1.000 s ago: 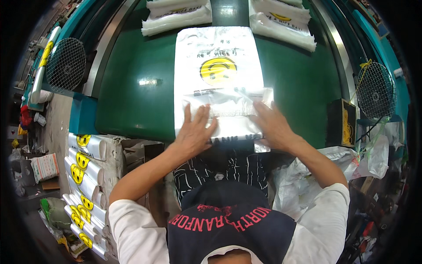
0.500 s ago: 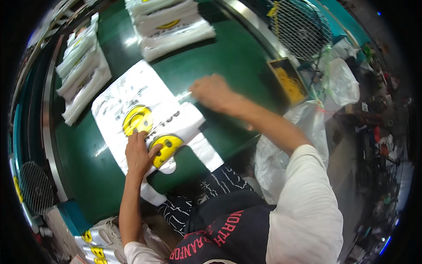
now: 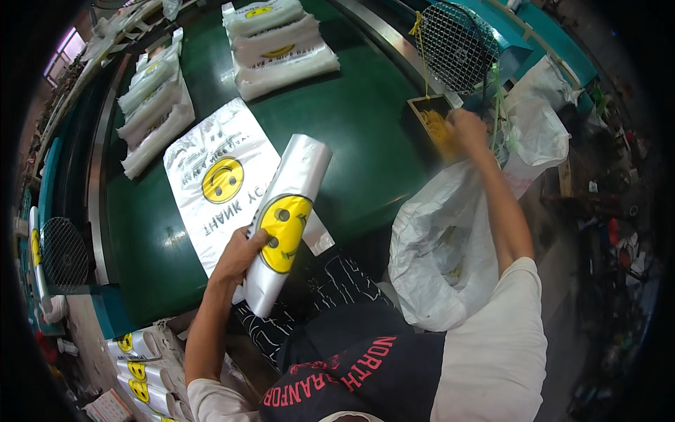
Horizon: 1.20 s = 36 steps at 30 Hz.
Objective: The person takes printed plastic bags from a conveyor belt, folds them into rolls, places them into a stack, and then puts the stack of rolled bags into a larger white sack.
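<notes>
My left hand (image 3: 239,254) is closed round a folded bundle of white plastic bags (image 3: 271,235), its thumb on the yellow smiley print. The bundle is tilted up off the green table (image 3: 365,133). Beneath and beside it lies a flat stack of the same printed bags (image 3: 211,155). My right hand (image 3: 470,132) is at the right edge of a small box (image 3: 420,105) of yellow rubber bands (image 3: 437,126). Its fingers are curled in and slightly blurred; whatever they pinch is hidden.
Folded bag bundles lie at the far left (image 3: 156,105) and far middle (image 3: 285,56) of the table. A large clear plastic sack (image 3: 436,239) hangs by the right edge. Beyond the box stands a fan with a mesh guard (image 3: 457,46). More bundles (image 3: 144,376) sit low at left.
The bag bundle has been lifted from the flat stack and turned more upright in my left hand. My right hand has moved from above the table rightward to the rubber band box.
</notes>
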Each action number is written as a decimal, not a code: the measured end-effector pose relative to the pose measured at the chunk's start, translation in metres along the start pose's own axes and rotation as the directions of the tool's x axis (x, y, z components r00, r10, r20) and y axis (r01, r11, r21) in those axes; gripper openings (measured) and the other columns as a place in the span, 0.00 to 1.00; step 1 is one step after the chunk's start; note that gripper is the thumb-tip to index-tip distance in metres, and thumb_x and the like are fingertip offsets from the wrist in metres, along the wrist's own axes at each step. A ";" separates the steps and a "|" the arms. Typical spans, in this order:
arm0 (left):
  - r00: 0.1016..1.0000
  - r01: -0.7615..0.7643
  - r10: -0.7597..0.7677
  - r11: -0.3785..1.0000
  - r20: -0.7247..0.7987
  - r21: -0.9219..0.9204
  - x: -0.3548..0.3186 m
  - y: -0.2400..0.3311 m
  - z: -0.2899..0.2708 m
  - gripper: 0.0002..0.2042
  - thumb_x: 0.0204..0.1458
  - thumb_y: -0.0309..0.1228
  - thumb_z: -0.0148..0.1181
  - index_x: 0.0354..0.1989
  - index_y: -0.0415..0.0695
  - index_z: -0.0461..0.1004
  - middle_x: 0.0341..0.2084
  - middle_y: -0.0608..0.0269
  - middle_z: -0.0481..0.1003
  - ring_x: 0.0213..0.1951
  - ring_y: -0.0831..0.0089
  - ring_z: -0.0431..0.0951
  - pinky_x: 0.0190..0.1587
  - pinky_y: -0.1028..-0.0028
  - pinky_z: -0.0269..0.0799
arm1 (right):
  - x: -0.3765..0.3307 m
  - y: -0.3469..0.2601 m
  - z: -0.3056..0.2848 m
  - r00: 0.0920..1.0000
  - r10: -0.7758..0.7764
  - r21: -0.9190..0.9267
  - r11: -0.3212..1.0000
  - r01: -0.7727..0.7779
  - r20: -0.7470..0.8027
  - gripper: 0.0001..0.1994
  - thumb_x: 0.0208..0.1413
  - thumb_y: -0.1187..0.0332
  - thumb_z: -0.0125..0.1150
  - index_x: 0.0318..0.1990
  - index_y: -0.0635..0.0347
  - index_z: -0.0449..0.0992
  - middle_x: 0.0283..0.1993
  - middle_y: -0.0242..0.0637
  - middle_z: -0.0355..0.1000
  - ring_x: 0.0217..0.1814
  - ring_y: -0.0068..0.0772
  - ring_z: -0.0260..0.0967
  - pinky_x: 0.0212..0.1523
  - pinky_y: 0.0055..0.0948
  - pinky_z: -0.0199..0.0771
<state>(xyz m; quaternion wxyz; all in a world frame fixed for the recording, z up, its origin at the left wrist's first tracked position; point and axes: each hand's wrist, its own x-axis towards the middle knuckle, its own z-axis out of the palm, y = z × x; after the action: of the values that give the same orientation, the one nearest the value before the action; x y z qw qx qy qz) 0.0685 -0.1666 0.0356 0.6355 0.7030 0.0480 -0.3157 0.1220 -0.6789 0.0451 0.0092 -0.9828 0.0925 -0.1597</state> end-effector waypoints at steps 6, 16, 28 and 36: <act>0.989 -0.143 0.145 0.966 -0.006 -0.217 -0.039 0.003 0.029 0.32 0.43 0.50 0.68 0.47 0.33 0.69 0.37 0.58 0.77 0.37 0.72 0.79 0.41 0.73 0.76 | -0.003 0.007 0.020 0.994 -0.018 0.076 0.997 0.027 -0.112 0.10 0.46 0.62 0.65 0.32 0.58 0.77 0.34 0.45 0.76 0.38 0.50 0.74 0.38 0.44 0.72; 0.891 -0.434 0.443 0.764 -0.101 -0.477 -0.038 0.022 0.056 0.21 0.55 0.40 0.58 0.48 0.34 0.66 0.43 0.54 0.74 0.42 0.69 0.77 0.46 0.70 0.74 | 0.002 -0.024 -0.068 0.947 -0.197 0.120 0.965 0.233 -0.252 0.08 0.44 0.66 0.65 0.28 0.62 0.79 0.44 0.43 0.75 0.43 0.45 0.71 0.41 0.38 0.71; 0.854 -0.415 0.473 0.871 0.216 -0.263 -0.097 0.022 0.034 0.23 0.49 0.42 0.65 0.45 0.35 0.73 0.38 0.62 0.77 0.38 0.77 0.73 0.42 0.76 0.69 | -0.103 -0.224 -0.047 0.673 -0.729 0.510 -0.534 -0.674 0.125 0.25 0.57 0.60 0.51 0.59 0.64 0.58 0.58 0.49 0.61 0.58 0.48 0.61 0.60 0.46 0.60; 0.931 -0.270 0.317 0.931 -0.178 0.246 -0.202 -0.094 -0.092 0.18 0.48 0.41 0.65 0.33 0.36 0.74 0.22 0.62 0.75 0.28 0.82 0.71 0.31 0.74 0.67 | -0.104 -0.295 -0.073 0.252 -0.954 0.979 -0.187 -0.077 -0.162 0.20 0.53 0.63 0.56 0.49 0.71 0.69 0.39 0.47 0.75 0.36 0.31 0.72 0.39 0.26 0.66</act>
<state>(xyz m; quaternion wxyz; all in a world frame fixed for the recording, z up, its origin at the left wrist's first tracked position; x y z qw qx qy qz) -0.1011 0.0035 0.0559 0.5862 0.7973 -0.0246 -0.1419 0.0550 -0.3694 0.0959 0.5843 -0.5794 -0.5019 0.2664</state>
